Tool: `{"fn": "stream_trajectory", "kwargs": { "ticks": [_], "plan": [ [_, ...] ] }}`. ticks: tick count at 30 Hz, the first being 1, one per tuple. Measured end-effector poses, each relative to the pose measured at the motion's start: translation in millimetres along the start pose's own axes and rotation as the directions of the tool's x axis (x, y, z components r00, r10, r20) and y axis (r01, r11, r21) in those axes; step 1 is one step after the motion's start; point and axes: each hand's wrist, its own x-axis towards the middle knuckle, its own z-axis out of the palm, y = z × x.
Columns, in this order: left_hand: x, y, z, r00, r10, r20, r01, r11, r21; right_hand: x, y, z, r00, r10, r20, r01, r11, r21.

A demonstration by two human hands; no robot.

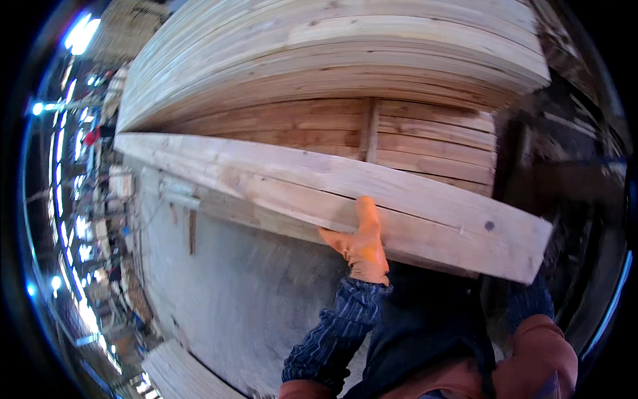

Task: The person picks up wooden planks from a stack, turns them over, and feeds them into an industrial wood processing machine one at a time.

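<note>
Carrying stage of plank handling. Your left hand (pixel 362 243), in an orange glove, is clasped around the lower edge of a long pale plank (pixel 319 189), thumb up its face and fingers curled beneath. The plank runs across the view from upper left to lower right, held in front of the tall lumber stack (pixel 332 66) behind it. Your right hand is hidden under the plank's near end; only its dark striped cuff (pixel 528 299) shows, so you cannot tell how it grips. Judged from this, the board is lifted and borne at chest height. The next move calls for keeping both ends level and clearing the concrete floor (pixel 232 286) to your left before swinging the long end.
</note>
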Motion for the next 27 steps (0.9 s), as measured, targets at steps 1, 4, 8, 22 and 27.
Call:
{"fn": "stream_trajectory", "kwargs": {
  "ticks": [1,4,8,22,27],
  "plan": [
    [-0.2,-1.0,2.5,0.999,-0.03,-0.031,0.032,0.998,0.046,12.7,-8.4,15.4,0.998,-0.054,0.042,0.053,0.998,0.042],
    [-11.5,2.3,6.2,0.995,-0.063,0.084,0.06,0.997,0.038,60.8,-35.6,52.3,0.953,-0.199,0.227,0.162,0.972,0.169],
    [-12.0,9.5,-3.5,0.989,-0.082,0.119,0.082,0.997,0.004,-91.3,-119.0,130.2,0.936,-0.217,0.276,0.276,0.94,-0.199],
    [155.2,43.8,-92.1,0.957,-0.264,0.12,0.261,0.965,0.04,-99.7,-58.2,135.4,0.917,-0.292,0.27,0.388,0.809,-0.442],
    [161.8,45.6,-91.5,0.893,-0.328,0.309,0.365,0.929,-0.067,-70.5,-35.5,112.1,0.92,-0.296,0.256,0.379,0.836,-0.396]
  ]
}}
